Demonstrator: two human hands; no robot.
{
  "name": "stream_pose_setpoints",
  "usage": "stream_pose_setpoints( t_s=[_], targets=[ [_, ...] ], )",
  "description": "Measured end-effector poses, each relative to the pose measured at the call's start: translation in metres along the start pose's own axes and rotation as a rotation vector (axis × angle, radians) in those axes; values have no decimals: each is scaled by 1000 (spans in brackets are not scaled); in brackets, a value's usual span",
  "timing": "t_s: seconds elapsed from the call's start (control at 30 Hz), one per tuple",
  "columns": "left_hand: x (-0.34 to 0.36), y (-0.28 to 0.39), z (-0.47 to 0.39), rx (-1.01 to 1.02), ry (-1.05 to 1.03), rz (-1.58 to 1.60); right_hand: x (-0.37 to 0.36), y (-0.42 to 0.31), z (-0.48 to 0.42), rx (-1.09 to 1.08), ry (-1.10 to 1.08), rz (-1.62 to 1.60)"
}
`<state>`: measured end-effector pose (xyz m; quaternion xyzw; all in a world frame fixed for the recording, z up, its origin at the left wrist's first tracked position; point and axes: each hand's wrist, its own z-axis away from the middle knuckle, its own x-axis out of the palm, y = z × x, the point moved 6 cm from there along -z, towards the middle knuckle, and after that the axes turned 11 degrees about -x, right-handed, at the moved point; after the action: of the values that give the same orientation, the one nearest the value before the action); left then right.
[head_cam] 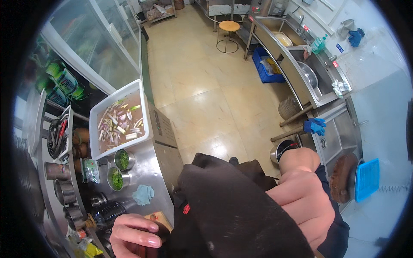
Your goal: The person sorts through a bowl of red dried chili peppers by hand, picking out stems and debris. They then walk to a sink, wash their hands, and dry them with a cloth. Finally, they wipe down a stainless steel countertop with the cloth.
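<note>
Dark cloth [232,206], probably my apron or clothing, fills the lower middle and bears a small red mark. At the bottom, my left hand [134,237] has its fingers bent beside a wooden board [161,221]; what lies under the fingers is hidden. My right hand [303,200] is large and close to the camera, its fingers curled against the dark cloth's right edge. I cannot tell whether it grips the cloth. A light blue cloth [143,194] and two metal cups of chopped greens [121,159] [115,179] rest on the steel counter [155,174].
A white tub [146,113] of cut stalks in liquid stands at the counter's far end. Steel sinks [326,87] line the right wall, with blue gloves [315,126] on an edge. A round stool [229,26] and a blue crate [267,77] are on the floor.
</note>
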<state>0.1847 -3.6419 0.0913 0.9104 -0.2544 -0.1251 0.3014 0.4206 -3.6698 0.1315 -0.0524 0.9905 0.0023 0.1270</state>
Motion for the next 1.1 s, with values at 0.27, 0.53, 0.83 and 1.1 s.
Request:
stream_pose_setpoints(
  t_s=[0.27, 0.53, 0.83, 1.1],
  targets=[
    [-1, -1, 7, 2, -10, 9, -5, 34, -6, 280, -130, -424],
    [4, -2, 6, -65, -39, 17, 4, 44, -9, 255, -247, -836],
    [2, 8, 2, -94, -83, -4, -11, 32, -4, 304, 265, -465],
    [3, 13, -2, -79, -54, -52, -3, 36, 16, 182, -25, -503]
  ],
)
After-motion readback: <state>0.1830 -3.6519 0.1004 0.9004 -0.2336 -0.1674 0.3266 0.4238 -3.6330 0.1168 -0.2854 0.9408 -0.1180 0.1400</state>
